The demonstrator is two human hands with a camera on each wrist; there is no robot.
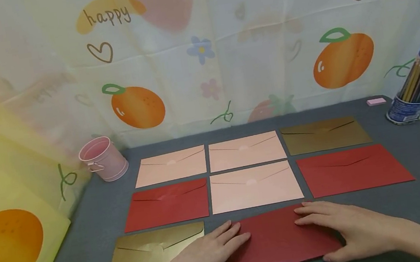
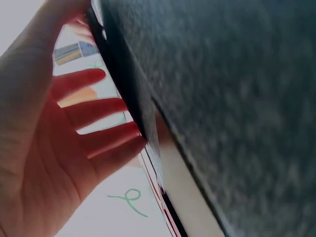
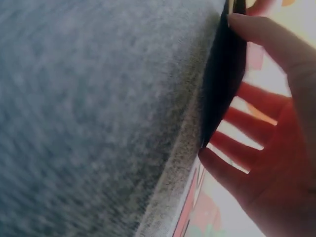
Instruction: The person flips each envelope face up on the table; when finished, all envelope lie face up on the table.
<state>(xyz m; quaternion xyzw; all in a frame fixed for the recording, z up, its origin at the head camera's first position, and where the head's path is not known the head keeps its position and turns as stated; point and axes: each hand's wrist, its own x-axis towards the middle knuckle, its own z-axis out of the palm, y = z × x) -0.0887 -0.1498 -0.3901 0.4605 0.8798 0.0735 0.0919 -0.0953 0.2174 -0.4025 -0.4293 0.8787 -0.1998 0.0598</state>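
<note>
A plain-faced red envelope (image 1: pixel 277 240) lies at the near middle of the table, its near edge slightly raised. My left hand (image 1: pixel 207 256) holds its left side, fingers spread over the top and thumb at the near corner. Across from it, my right hand (image 1: pixel 354 229) grips the right side, with its thumb by the near right corner. In the right wrist view, the envelope's dark underside (image 3: pixel 224 81) shows between thumb and fingers. Beside my left hand is a gold envelope (image 1: pixel 143 259), partly covered by that hand.
Behind lie three pale pink envelopes (image 1: pixel 256 189), two red envelopes (image 1: pixel 354 171) and a brownish-gold envelope (image 1: pixel 325 137), flaps up. A pink bucket (image 1: pixel 107 163) stands back left. Back right are a pencil container (image 1: pixel 408 110) and a pink eraser (image 1: pixel 376 102). A patterned cloth (image 1: pixel 168 65) hangs behind.
</note>
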